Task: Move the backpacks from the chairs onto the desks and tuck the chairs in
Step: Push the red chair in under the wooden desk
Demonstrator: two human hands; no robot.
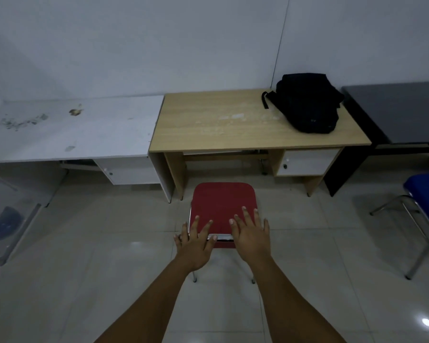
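White desk [84, 129] far left, stained, flat laminate. Left hand [196, 246] spread, fingers loose over my red chair [223, 204] back's chrome rail; right hand [252, 240] flat, splayed, gripping nothing. Padded seat faces wood desk [233, 125]. Black soft backpack [310, 102] on its right corner, well beyond hands.

The chair [223, 206] under my hands has a plain deep red seat and a bright silver metal frame. The desk [245, 125] ahead of me is pale wood grain with whitish smudges, and its drawer front is white. The backpack [310, 102] on it is solid black. The desk to my left [72, 129] is white with grey and brownish stains. To my right I see a dark grey desk top [401, 110], black at the side, I think, and a royal blue chair [425, 185]. The floor tiles [84, 280] are glossy off-white.
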